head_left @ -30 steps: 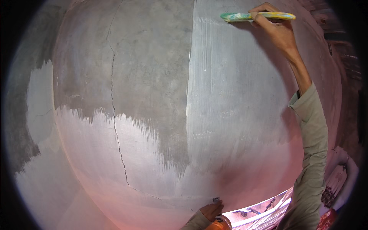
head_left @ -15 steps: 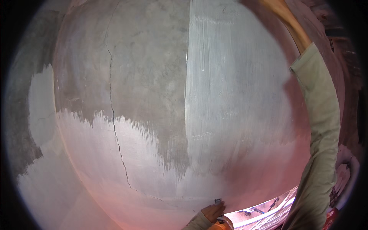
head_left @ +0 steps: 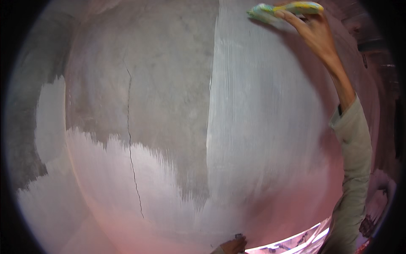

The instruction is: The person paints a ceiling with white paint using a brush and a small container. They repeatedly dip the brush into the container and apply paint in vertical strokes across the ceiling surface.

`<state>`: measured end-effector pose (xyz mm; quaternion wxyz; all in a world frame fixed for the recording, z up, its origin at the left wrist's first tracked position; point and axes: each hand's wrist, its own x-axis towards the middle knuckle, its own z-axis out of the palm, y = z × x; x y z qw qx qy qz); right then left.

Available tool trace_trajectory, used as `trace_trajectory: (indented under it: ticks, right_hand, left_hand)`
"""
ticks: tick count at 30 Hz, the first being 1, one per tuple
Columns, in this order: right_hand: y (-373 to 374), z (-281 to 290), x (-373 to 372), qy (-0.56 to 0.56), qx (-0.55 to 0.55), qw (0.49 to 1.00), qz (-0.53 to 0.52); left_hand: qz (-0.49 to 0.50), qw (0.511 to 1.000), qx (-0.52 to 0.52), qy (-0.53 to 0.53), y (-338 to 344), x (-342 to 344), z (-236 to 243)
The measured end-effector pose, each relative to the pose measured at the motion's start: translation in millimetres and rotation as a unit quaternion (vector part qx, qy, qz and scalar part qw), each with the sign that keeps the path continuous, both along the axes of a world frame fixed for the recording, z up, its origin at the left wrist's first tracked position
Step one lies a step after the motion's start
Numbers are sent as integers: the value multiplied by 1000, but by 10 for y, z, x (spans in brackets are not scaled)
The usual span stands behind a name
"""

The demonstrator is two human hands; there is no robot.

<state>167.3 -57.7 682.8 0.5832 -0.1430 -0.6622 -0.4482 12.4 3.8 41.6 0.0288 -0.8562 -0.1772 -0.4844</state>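
High on the right, my right hand (head_left: 315,31) grips a paintbrush (head_left: 298,7) with a paint-smeared yellow and green handle. The brush is tilted nearly level, its head to the left at the upper part of the wall (head_left: 169,84); whether the bristles touch is hard to tell. My left hand (head_left: 234,245) is low, at the bottom edge, its fingers curled close to the wall. A small dark piece (head_left: 239,235) shows at its fingertips. What this hand holds is cut off by the frame.
Pale paint (head_left: 253,106) covers the wall's right side and lower part, with a ragged edge against bare grey plaster. A thin crack (head_left: 130,139) runs down the left half. Another wall face (head_left: 50,122) adjoins at left. Bright metal-like strips (head_left: 304,238) lie below right.
My right hand has come down from the top edge, bringing the brush into sight. The view has shifted up, so the wall and my left hand sit lower; an orange thing beside that hand has left view.
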Motion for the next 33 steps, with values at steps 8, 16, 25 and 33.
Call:
trace_trajectory:
  ticks: [8,16,25,33]
  right_hand:
    - [453,1315,-476,28,97,989,108]
    - [217,514,-636,-31,-61,996,56]
    - [176,-531,-405,-176,-55,983,3]
    - [25,642,-526,-29,-30,992,117]
  left_hand:
    - [-9,1000,10,-2,79,69,69]
    - [-17,1000,7,1,42,61,67]
    - [-11,1000,2,-2,63,22,58]
    - [-45,999,4,10,7,101,52]
